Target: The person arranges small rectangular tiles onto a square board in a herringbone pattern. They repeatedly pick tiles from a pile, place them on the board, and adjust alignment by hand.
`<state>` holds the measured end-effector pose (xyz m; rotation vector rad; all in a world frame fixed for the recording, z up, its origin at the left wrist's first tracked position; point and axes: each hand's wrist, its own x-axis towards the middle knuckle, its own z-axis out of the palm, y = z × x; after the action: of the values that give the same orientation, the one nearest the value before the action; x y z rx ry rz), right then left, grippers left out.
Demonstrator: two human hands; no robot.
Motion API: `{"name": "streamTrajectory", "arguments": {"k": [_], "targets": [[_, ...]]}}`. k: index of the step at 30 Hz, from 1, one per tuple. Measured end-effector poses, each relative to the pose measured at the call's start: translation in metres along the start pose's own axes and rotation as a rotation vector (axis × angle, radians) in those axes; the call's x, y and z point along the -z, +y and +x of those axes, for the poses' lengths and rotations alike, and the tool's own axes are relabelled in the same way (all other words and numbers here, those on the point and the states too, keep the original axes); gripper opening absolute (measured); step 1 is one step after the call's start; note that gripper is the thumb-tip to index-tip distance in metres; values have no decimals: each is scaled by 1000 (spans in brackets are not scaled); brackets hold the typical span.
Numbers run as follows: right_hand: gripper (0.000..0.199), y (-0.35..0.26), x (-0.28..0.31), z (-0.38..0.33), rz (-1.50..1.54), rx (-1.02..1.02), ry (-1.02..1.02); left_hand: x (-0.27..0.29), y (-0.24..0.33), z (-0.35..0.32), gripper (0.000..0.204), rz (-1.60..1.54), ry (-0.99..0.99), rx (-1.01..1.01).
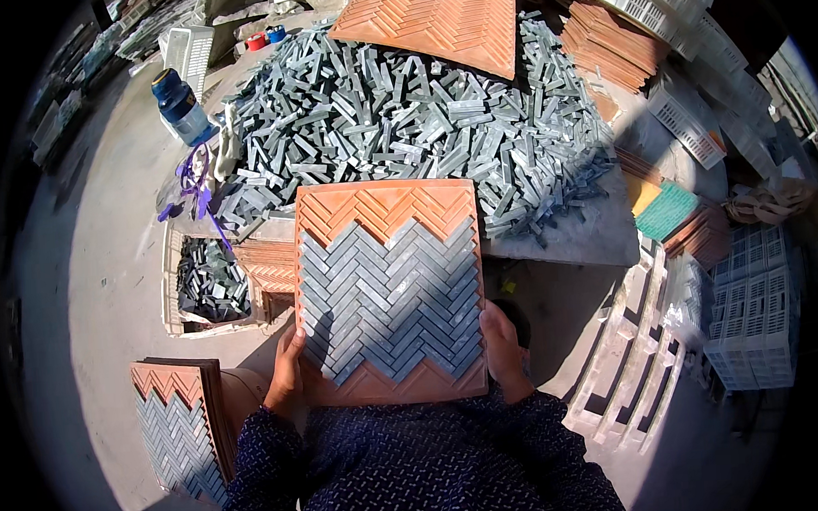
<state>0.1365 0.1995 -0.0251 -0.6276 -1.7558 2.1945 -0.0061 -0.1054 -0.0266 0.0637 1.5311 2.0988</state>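
Both hands are clamped on an orange tray, held up in front of the person's body: the left hand grips its left edge low down, the right hand its right edge. The fingers behind the tray are hidden. Grey strips fill its middle in a zigzag pattern, with bare orange grooves at top and bottom. To the left stands a stack of trays, its front one also part filled with strips. Beyond it is a pale crate of dark pieces; to the right lies a slatted pallet. Farther off, a table carries a large heap of loose strips, a blue-topped bottle near its left side and another orange tray on its far part.
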Motion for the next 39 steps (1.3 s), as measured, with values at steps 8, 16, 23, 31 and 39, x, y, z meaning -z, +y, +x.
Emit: {"name": "streamTrajectory", "arguments": {"k": [8, 16, 23, 31, 39], "targets": [[51, 4, 15, -6, 122, -142, -164, 6, 5, -3, 61, 172, 72, -39], [54, 15, 36, -38, -84, -223, -281, -24, 4, -25, 69, 1418, -22, -522], [64, 3, 24, -38, 65, -170, -361, -93, -5, -28, 75, 1626, -477, -505], [62, -7, 20, -37, -21, -233, -294, -100, -16, -21, 72, 1749, -431, -567], [48, 44, 23, -37, -162, -141, -168, -103, -16, -21, 68, 1752, -413, -565]]}}
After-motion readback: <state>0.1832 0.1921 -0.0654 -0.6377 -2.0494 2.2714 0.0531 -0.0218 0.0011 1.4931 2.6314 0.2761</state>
